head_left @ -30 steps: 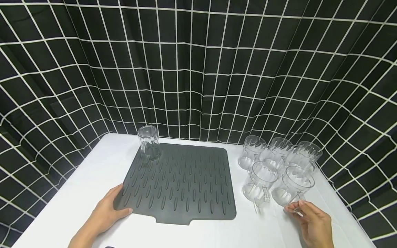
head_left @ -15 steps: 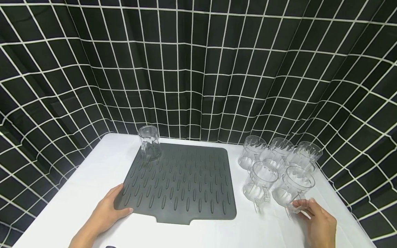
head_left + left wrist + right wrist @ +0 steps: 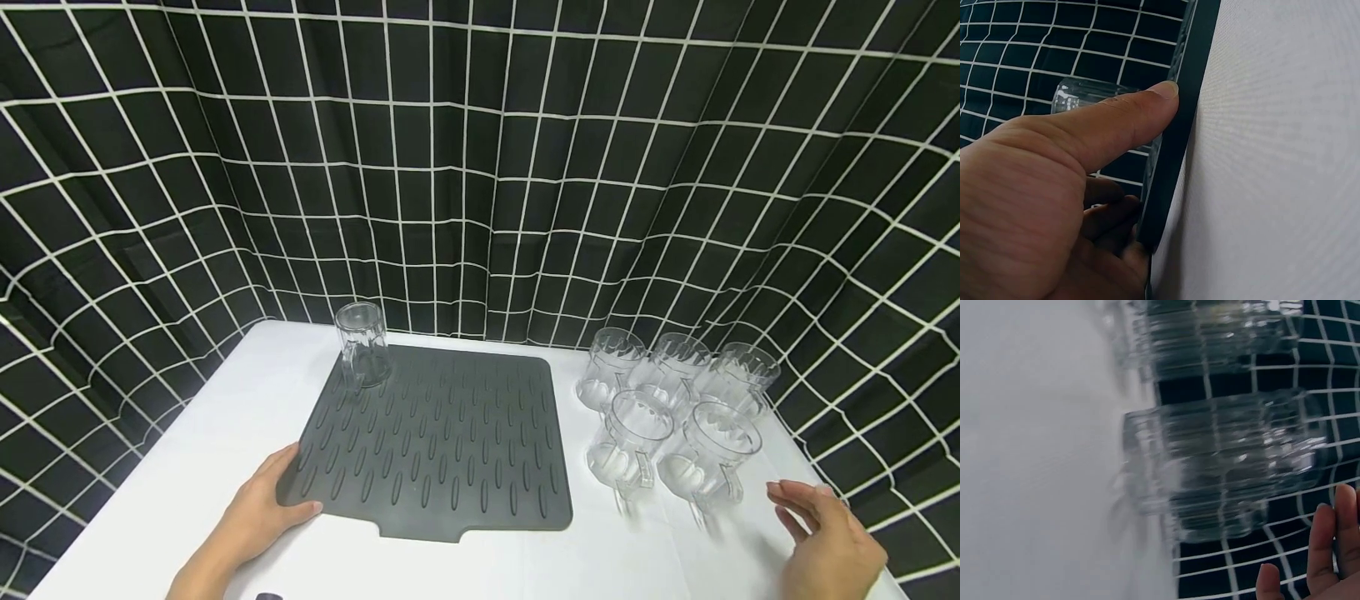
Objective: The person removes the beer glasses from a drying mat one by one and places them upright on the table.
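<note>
My left hand (image 3: 251, 508) grips the near left corner of a dark grey drying mat (image 3: 450, 450); its thumb (image 3: 1147, 109) lies against the mat's edge in the left wrist view. On the mat's far left corner stands a glass mug (image 3: 363, 350), which appears to be upside down. My right hand (image 3: 828, 533) is off to the right, holding nothing, with its fingers loosely bent. Nearest to it is a clear glass mug (image 3: 708, 454), upright, apart from the fingers, its handle toward me. Beside it is another front glass mug (image 3: 630, 442).
Behind the front mugs is a back row of upright mugs, including a left mug (image 3: 611, 367), a middle mug (image 3: 675, 367) and a right mug (image 3: 738, 375). They stand close together on the white table (image 3: 525, 567). A black curtain (image 3: 480, 167) with white grid lines surrounds the table.
My right hand has let go of the near right mug's handle and moved away to the right. That mug stays where it was. The left hand has hardly moved.
</note>
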Motion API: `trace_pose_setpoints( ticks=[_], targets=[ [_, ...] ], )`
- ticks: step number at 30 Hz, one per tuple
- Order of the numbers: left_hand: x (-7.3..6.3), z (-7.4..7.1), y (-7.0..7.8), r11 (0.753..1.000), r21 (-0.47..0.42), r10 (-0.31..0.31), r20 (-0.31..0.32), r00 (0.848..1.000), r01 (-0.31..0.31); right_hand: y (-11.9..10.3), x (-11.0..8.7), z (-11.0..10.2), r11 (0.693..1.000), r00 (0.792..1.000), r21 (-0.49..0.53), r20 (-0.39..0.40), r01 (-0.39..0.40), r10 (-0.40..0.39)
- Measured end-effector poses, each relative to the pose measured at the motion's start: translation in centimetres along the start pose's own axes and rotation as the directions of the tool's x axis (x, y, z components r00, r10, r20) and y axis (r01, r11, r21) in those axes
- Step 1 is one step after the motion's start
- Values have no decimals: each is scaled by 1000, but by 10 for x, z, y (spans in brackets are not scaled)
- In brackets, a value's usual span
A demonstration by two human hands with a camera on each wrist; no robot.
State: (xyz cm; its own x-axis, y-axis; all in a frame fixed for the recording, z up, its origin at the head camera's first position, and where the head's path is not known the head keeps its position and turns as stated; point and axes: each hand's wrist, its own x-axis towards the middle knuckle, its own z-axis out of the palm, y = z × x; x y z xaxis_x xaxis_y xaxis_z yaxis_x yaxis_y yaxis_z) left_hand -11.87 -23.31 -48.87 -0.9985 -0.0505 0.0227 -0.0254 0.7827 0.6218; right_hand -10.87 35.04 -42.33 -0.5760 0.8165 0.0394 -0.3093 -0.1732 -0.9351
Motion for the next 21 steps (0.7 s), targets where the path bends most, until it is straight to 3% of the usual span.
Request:
trace_pose_setpoints(
  ticks=[4, 7, 12, 15, 19, 21],
  targets=[
    [0, 0, -1, 1000, -6, -4, 9, 1000, 5, -14, -12, 6, 994, 996, 58, -20, 88, -87],
    [0, -2, -1, 1000, -9, -6, 15, 1000, 6, -24, -24, 11, 978, 981, 75, -12, 193, -193],
    [0, -2, -2, 1000, -11, 1, 14, 1000, -1, -36, -42, 17, 939, 943, 104, 12, 329, -332],
    [1, -1, -3, 1000, -19, 0, 20, 1000, 0, -40, -50, 20, 901, 921, 227, 35, 371, -388],
    [1, -1, -3, 1000, -25, 4, 20, 1000, -3, -44, -65, 26, 830, 868, 371, 107, 417, -484],
    [1, -1, -3, 1000, -25, 7, 13, 1000, -7, -47, -73, 30, 819, 849, 404, 163, 408, -503]
  ],
)
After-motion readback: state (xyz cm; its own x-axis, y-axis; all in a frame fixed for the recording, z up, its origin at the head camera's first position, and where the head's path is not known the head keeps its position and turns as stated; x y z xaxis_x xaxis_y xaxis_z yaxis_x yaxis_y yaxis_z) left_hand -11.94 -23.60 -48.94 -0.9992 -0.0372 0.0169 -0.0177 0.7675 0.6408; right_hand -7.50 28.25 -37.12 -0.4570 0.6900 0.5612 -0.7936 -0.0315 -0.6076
